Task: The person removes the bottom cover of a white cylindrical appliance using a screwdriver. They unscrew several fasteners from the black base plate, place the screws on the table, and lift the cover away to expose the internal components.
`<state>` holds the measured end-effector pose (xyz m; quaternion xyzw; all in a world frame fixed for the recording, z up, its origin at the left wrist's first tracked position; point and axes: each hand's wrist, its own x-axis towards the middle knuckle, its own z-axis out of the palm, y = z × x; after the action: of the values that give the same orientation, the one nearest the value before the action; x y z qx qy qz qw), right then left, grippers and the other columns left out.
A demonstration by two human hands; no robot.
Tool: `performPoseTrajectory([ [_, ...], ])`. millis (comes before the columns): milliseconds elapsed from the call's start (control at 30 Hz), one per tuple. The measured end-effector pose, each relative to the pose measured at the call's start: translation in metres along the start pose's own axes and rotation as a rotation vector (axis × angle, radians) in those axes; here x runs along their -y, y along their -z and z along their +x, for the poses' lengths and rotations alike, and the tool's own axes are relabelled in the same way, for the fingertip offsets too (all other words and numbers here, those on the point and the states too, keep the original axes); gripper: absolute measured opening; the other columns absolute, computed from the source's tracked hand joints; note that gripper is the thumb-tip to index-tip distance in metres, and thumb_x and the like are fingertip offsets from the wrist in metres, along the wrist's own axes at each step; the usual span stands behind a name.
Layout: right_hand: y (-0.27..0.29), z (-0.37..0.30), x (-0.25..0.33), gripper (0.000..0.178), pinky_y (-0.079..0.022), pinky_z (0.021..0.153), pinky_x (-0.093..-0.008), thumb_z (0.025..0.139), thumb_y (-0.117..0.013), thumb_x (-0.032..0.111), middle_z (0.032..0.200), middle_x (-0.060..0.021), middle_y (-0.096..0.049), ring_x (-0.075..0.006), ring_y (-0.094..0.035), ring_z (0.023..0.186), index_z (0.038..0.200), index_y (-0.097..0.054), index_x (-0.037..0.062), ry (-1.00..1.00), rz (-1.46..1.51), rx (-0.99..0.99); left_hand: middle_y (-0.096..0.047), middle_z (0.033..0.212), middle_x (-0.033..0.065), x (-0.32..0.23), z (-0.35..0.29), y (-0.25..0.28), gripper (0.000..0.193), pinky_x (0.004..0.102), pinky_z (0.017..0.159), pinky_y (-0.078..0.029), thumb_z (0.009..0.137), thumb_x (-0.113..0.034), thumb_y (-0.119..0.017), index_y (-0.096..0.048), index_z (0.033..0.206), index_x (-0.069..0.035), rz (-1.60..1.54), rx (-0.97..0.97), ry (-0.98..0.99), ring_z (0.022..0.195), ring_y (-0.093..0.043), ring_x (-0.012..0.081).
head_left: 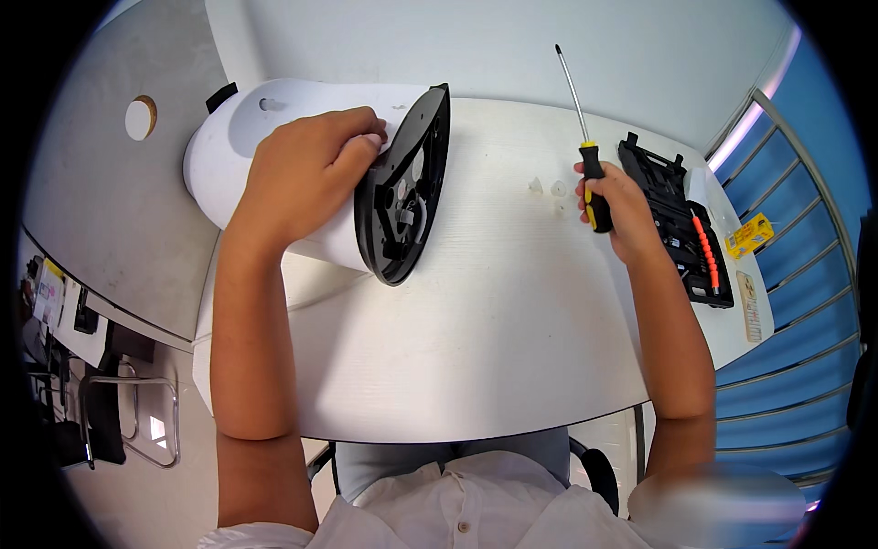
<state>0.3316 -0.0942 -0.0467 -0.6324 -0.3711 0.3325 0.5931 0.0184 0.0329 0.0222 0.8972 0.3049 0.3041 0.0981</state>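
Observation:
A white rounded appliance [320,96] lies on its side on the white table, its black base [402,197] facing right. Cut-outs and inner ribs show in the base. My left hand [306,169] lies over the top of the appliance, fingers curled against the rim where the white body meets the base; the fingertips are partly hidden. In my right hand [622,201] is a screwdriver [585,137] with a black and yellow handle, its shaft pointing up and away from me. Just left of that hand sit several small translucent pieces [559,188].
At the right, an open black tool case [681,220] holds an orange-red flexible shaft [705,254]. Beyond it stand a yellow box [749,236] and a small strip of bits [749,306]. A grey partition [119,192] borders the left; metal railing [786,320] runs along the right.

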Motion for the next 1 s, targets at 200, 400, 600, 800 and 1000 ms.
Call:
performPoseTrajectory([
  [200,-0.002,-0.036,0.006,0.030,-0.045,0.065,-0.0282,0.079,-0.060,0.007,0.081,-0.0064,-0.060,-0.0152,-0.057,0.070,0.108,-0.060,0.0035,-0.001,-0.371,0.283,-0.068,0.091,0.0136,0.006,-0.001,-0.002,0.033,0.0377,0.076,-0.047,0.085,-0.025,-0.043,-0.066,0.097,-0.005,-0.044,0.005,-0.036,0.085,-0.063,0.0323],
  [400,0.004,-0.043,0.009,0.029,-0.042,0.061,-0.0286,0.072,-0.067,0.010,0.072,-0.0048,-0.057,-0.0156,-0.050,0.062,0.100,-0.061,0.0053,0.204,-0.737,0.545,-0.069,0.095,0.0157,0.006,0.001,0.005,0.034,0.0340,0.081,-0.046,0.083,-0.022,-0.043,-0.064,0.098,0.000,-0.159,0.079,-0.073,0.086,-0.063,0.0299],
  [600,0.000,-0.042,0.004,0.023,-0.042,0.058,-0.0327,0.080,-0.064,0.021,0.067,-0.0075,-0.059,-0.0192,-0.054,0.058,0.096,-0.062,0.0047,0.248,-0.821,0.665,-0.068,0.104,0.0122,0.007,-0.001,0.008,0.024,0.0316,0.087,-0.044,0.083,-0.013,-0.043,-0.059,0.093,0.001,-0.249,0.122,-0.040,0.093,-0.061,0.0226],
  [800,-0.017,-0.057,0.001,0.023,-0.040,0.058,-0.0305,0.080,-0.066,0.019,0.070,-0.0064,-0.059,-0.0172,-0.052,0.061,0.096,-0.060,0.0033,0.246,-0.645,0.703,-0.062,0.121,0.0140,0.019,-0.004,0.012,0.036,0.0327,0.097,-0.042,0.079,-0.012,-0.043,-0.059,0.109,-0.001,-0.288,0.169,-0.014,0.109,-0.056,0.0247],
  [1000,-0.025,-0.073,0.004,0.026,-0.040,0.058,-0.0319,0.083,-0.065,0.022,0.071,-0.0088,-0.061,-0.0202,-0.054,0.060,0.098,-0.056,0.0024,0.209,-0.658,0.784,-0.054,0.133,0.0146,0.034,-0.007,0.016,0.061,0.0342,0.104,-0.037,0.073,-0.012,-0.042,-0.053,0.132,0.001,-0.333,0.253,-0.080,0.121,-0.050,0.0264],
])
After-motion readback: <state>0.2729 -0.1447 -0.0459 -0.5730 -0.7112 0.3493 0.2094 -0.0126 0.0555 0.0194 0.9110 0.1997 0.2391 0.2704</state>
